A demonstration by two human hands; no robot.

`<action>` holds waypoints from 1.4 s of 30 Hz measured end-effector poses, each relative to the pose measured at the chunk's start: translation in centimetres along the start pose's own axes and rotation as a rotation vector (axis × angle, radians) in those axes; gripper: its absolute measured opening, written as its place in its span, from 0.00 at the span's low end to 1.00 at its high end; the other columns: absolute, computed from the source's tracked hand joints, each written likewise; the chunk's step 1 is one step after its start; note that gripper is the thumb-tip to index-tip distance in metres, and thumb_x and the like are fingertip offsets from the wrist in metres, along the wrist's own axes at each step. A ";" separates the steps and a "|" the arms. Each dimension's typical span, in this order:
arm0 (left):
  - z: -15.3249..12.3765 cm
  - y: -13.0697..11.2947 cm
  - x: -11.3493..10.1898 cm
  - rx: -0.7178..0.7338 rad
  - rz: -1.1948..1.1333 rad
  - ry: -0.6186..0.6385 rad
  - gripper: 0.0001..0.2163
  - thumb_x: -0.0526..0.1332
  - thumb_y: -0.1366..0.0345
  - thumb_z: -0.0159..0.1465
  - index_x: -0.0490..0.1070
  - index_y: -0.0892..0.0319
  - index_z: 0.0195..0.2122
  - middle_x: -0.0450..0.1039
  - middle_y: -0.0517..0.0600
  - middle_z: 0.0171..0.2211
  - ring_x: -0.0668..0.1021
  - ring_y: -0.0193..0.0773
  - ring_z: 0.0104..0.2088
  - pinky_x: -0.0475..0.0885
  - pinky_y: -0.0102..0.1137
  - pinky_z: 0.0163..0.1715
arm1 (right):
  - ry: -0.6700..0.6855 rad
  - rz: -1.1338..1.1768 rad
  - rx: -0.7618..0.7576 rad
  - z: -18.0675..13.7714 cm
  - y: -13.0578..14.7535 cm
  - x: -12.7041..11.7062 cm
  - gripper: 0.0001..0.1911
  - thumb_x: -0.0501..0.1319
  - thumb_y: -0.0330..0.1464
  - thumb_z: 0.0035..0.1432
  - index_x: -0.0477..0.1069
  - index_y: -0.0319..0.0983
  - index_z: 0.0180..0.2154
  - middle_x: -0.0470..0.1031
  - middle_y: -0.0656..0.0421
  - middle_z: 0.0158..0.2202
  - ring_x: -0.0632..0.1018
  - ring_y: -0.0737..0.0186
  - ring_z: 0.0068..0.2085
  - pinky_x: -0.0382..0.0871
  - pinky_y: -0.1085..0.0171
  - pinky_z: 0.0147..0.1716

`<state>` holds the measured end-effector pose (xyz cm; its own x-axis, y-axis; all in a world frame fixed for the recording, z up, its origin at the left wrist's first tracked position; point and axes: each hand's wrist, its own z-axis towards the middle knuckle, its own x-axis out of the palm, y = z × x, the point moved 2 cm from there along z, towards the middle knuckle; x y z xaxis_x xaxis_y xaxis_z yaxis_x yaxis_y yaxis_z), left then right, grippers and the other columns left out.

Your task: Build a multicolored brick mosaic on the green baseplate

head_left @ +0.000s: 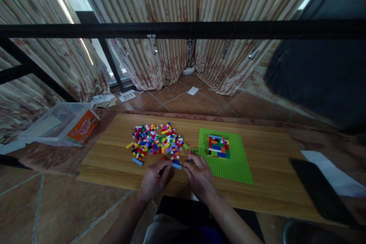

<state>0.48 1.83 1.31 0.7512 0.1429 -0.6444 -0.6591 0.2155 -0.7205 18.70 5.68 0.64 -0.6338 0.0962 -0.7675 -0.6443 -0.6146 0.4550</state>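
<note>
A pile of small coloured bricks (157,141) lies on a wooden board (263,175). To its right is a green baseplate (231,164) with a small block of bricks (219,146) built on it. My left hand (154,179) and my right hand (198,173) rest on the board near its front edge, fingers curled and pinched toward each other. A light blue brick (176,166) sits between their fingertips; both hands seem to touch it. A small green brick (195,150) lies just beyond my right hand.
A clear plastic box (45,126) with an orange label stands at the left on the tiled floor. A black flat object (320,190) and white paper (334,173) lie at the right. A black metal bar (183,29) crosses in front of curtains.
</note>
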 end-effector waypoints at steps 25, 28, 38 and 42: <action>0.0 0.6 0.0 0.048 0.028 -0.060 0.07 0.58 0.65 0.63 0.73 0.55 0.40 0.79 0.50 0.35 0.80 0.37 0.35 0.75 0.29 0.37 | -0.337 0.045 0.408 0.7 -9.2 -6.4 0.18 0.52 0.42 0.63 0.76 0.39 0.38 0.77 0.50 0.38 0.76 0.54 0.39 0.70 0.54 0.41; 0.0 0.7 0.0 0.051 0.028 -0.055 0.07 0.58 0.65 0.63 0.73 0.55 0.40 0.79 0.49 0.36 0.80 0.37 0.36 0.75 0.28 0.37 | -0.331 0.033 0.396 1.2 -9.7 -6.2 0.19 0.51 0.42 0.63 0.77 0.39 0.37 0.78 0.51 0.38 0.76 0.54 0.40 0.69 0.54 0.42; 0.0 0.6 0.1 0.051 0.014 -0.037 0.06 0.57 0.66 0.64 0.73 0.55 0.40 0.78 0.49 0.36 0.80 0.36 0.35 0.74 0.28 0.37 | -0.316 -0.037 0.389 2.3 -10.2 -5.8 0.18 0.52 0.39 0.61 0.78 0.39 0.35 0.78 0.52 0.36 0.74 0.54 0.38 0.67 0.55 0.41; 0.0 0.6 0.0 0.053 0.011 -0.036 0.06 0.57 0.67 0.64 0.72 0.55 0.40 0.78 0.48 0.35 0.80 0.35 0.34 0.74 0.27 0.36 | -0.293 -0.067 0.401 2.5 -10.2 -5.7 0.18 0.52 0.38 0.61 0.79 0.38 0.35 0.79 0.52 0.36 0.74 0.54 0.37 0.67 0.55 0.40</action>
<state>0.15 2.00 0.89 0.7452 0.1797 -0.6422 -0.6654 0.2644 -0.6981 27.80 13.36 1.51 -0.6416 0.3768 -0.6681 -0.7653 -0.2558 0.5906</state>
